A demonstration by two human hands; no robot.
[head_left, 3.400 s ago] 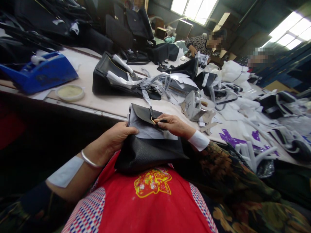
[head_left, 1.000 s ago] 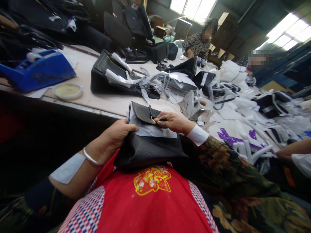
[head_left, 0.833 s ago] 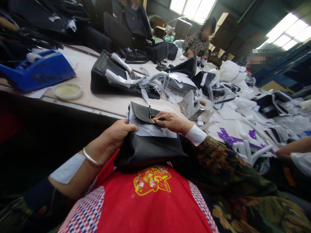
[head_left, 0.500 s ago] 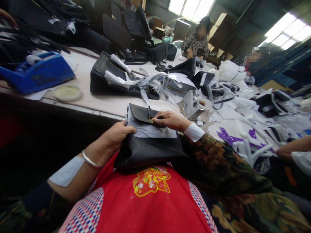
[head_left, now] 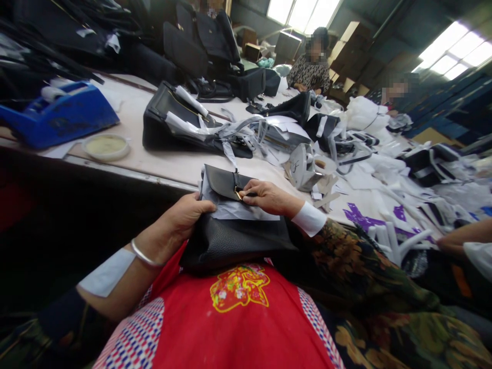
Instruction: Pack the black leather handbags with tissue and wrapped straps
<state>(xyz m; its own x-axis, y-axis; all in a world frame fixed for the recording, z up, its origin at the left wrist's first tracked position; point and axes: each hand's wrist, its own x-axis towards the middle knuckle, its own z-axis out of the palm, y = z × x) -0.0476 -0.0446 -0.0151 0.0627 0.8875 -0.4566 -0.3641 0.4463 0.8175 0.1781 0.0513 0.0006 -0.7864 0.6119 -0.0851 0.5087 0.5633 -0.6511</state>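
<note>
A black leather handbag (head_left: pixel 234 241) rests on my lap against the table's edge, its short flap (head_left: pixel 219 181) folded over the front. Under the flap lies a sheet of thin pale paper (head_left: pixel 221 207). My left hand (head_left: pixel 188 210) is closed on the bag's left side, thumb in front on the paper and the other fingers behind. At the flap's lower edge my right hand (head_left: pixel 265 196) pinches the end of a narrow black strap (head_left: pixel 237 179), by a gold-coloured buckle (head_left: pixel 238 193). The fingertips partly cover the strap end.
On the table (head_left: pixel 161 169) stand a blue tape dispenser (head_left: pixel 65 115), a round shallow dish (head_left: pixel 106 147) and another black bag (head_left: pixel 165 120) with wrapped straps. A metal tape holder (head_left: pixel 303 166) sits beyond my right hand. Wrapping and bags crowd the right. A co-worker (head_left: pixel 309 69) is across the table.
My right hand has shifted slightly down and tilted at the buckle, where more of the gold metal shows. My left hand and the bag have stayed in place.
</note>
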